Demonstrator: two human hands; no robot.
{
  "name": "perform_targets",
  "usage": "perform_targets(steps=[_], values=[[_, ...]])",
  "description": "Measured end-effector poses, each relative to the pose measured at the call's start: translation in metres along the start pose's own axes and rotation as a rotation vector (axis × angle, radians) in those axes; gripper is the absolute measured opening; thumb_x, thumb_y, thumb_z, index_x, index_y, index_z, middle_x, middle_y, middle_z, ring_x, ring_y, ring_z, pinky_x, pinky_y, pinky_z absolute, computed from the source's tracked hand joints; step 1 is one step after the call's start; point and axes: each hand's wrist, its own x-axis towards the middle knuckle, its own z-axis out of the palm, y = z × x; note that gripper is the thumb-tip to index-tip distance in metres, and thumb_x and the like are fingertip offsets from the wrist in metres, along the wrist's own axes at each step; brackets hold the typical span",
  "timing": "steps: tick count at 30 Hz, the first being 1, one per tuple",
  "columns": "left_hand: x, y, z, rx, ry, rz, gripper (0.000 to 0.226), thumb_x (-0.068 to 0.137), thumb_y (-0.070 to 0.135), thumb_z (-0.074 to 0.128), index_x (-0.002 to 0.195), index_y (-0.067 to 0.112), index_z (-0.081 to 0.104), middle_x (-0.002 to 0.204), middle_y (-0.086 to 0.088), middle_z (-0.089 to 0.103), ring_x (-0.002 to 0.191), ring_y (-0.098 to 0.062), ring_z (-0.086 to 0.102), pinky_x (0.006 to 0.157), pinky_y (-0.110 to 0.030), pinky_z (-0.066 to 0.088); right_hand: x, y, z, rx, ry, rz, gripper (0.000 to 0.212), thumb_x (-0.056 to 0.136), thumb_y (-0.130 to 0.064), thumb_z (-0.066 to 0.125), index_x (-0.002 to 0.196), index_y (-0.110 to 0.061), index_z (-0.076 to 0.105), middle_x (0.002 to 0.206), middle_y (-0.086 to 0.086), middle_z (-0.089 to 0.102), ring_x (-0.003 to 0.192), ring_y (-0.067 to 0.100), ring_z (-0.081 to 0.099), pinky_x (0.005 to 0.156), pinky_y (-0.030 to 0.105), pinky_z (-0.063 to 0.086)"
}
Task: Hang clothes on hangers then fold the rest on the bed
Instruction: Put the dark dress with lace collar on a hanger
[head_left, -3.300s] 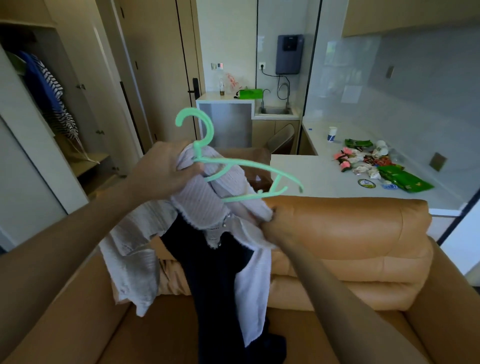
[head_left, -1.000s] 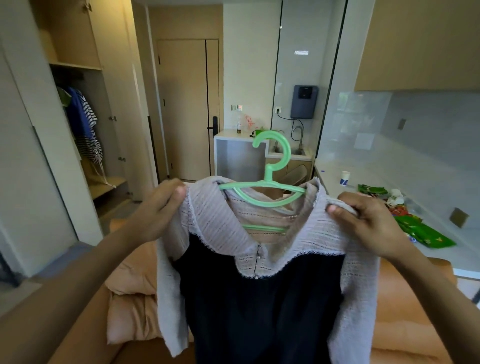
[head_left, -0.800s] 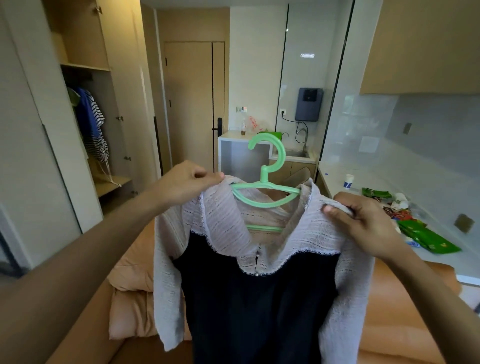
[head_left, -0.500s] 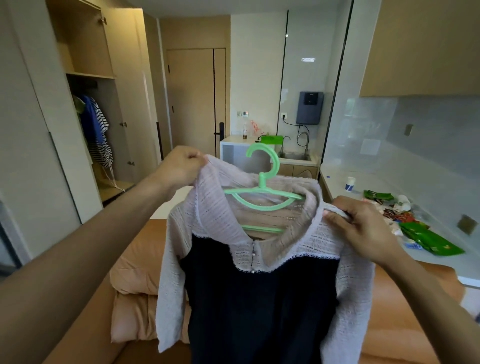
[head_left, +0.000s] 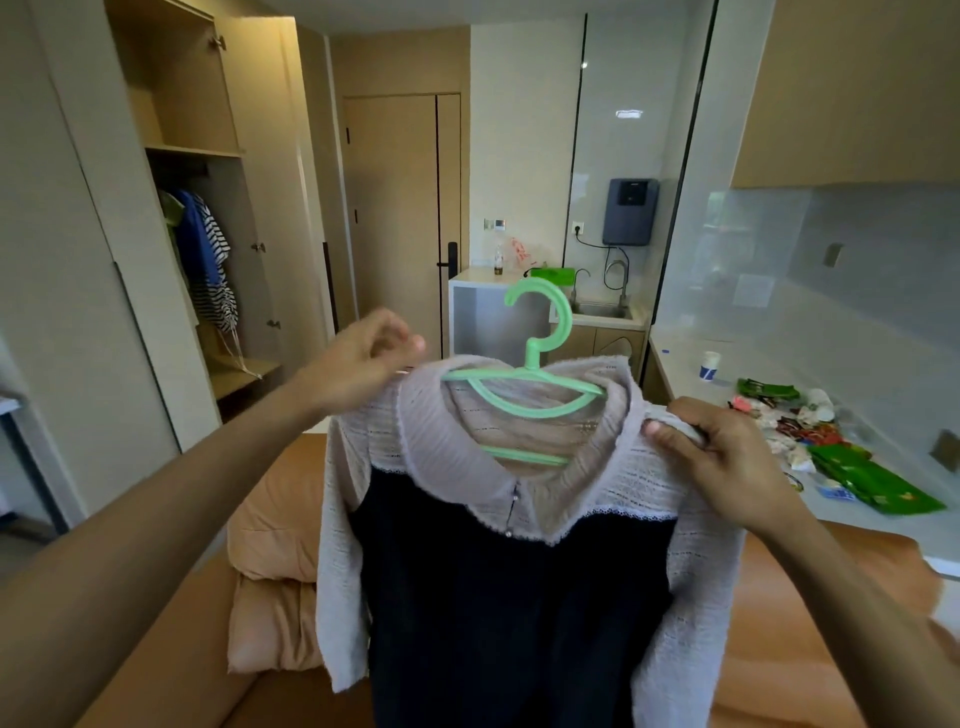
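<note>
Hanging on a green hanger (head_left: 524, 400) held up above the bed (head_left: 280, 525), the garment (head_left: 514, 561) has its shoulders pinched closed in the left hand (head_left: 358, 364) and right hand (head_left: 722, 457).

orange bed (head_left: 171, 670), folded orange quilt (head_left: 275, 571) on it (stacked layers)

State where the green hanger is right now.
In the head view, the hanger sits centre frame inside the collar of the top, between the left hand and right hand, its hook pointing up.
</note>
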Motion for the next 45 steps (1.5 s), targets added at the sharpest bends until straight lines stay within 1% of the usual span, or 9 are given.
perform_targets(steps=[2,5,9,13,19,24,29,37,45], values=[[-0.014,-0.009,0.007,0.148,-0.202,0.136,0.038,0.096,0.060,0.046,0.104,0.027,0.065,0.092,0.012,0.067,0.084,-0.007,0.063,0.068,-0.019,0.046,0.002,0.005,-0.007,0.016,-0.018,0.019,0.048,0.093,-0.055,0.053,0.065,-0.016,0.045,0.065,-0.002,0.045,0.057,0.008,0.042,0.054,0.022,0.030],[-0.023,-0.005,0.015,0.192,-0.109,0.215,0.025,0.097,0.042,0.051,0.074,0.042,0.061,0.069,0.033,0.061,0.070,0.006,0.059,0.059,-0.010,0.040,0.008,0.006,-0.014,0.026,-0.057,0.012,0.053,0.091,-0.058,0.052,0.067,-0.011,0.050,0.065,0.005,0.048,0.057,0.018,0.046,0.054,0.023,0.032],[-0.025,-0.015,0.010,0.303,0.168,0.333,0.044,0.101,0.052,0.043,0.065,0.029,0.051,0.054,0.004,0.050,0.053,-0.012,0.049,0.049,-0.027,0.032,0.034,0.004,-0.023,0.089,-0.230,0.047,0.053,0.092,-0.056,0.050,0.076,-0.006,0.060,0.073,0.011,0.061,0.066,0.022,0.058,0.057,0.022,0.041],[-0.038,-0.024,-0.010,0.378,0.292,0.255,0.060,0.098,0.059,0.043,0.064,0.011,0.053,0.053,-0.008,0.050,0.047,-0.022,0.045,0.047,-0.043,0.038,0.071,-0.006,-0.025,0.165,-0.446,-0.037,0.050,0.100,-0.053,0.052,0.082,-0.007,0.062,0.080,0.014,0.062,0.070,0.023,0.060,0.063,0.033,0.046],[-0.087,-0.027,-0.057,0.176,0.314,0.142,0.022,0.088,0.041,0.071,0.081,0.022,0.064,0.069,0.014,0.060,0.062,0.002,0.051,0.056,-0.017,0.039,0.094,-0.039,-0.003,0.395,-0.400,-0.085,0.033,0.095,-0.035,0.053,0.087,-0.008,0.071,0.085,0.016,0.070,0.072,0.017,0.063,0.063,0.028,0.043],[-0.158,-0.057,-0.101,0.238,0.327,0.074,0.039,0.083,0.063,0.064,0.094,0.025,0.061,0.083,0.017,0.063,0.071,0.004,0.054,0.063,-0.015,0.042,0.118,-0.063,0.008,0.470,-0.384,-0.076,0.034,0.094,-0.041,0.059,0.091,-0.009,0.071,0.089,0.016,0.071,0.080,0.019,0.064,0.072,0.029,0.046],[-0.226,-0.079,-0.152,0.275,0.397,-0.036,0.042,0.094,0.053,0.055,0.070,0.019,0.050,0.058,0.005,0.051,0.053,-0.008,0.044,0.053,-0.028,0.034,0.141,-0.104,0.026,0.562,-0.306,-0.033,0.030,0.089,-0.040,0.062,0.099,-0.013,0.073,0.083,0.002,0.073,0.081,0.020,0.064,0.077,0.027,0.050],[-0.271,-0.058,-0.237,0.266,0.674,-0.084,0.040,0.099,0.049,0.045,0.133,0.030,0.056,0.127,0.013,0.062,0.113,-0.012,0.059,0.096,-0.031,0.048,0.142,-0.234,0.080,0.673,-0.375,0.018,0.044,0.082,-0.051,0.072,0.102,-0.012,0.076,0.098,0.017,0.075,0.094,0.050,0.068,0.092,0.063,0.049],[-0.329,-0.073,-0.295,0.576,0.799,-0.141,0.051,0.093,0.050,0.044,0.131,0.018,0.055,0.126,-0.005,0.059,0.119,-0.023,0.050,0.104,-0.042,0.038,0.117,-0.380,0.167,0.717,-0.491,0.085,0.027,0.098,-0.032,0.061,0.102,-0.010,0.076,0.098,0.015,0.076,0.094,0.038,0.072,0.092,0.052,0.053]])
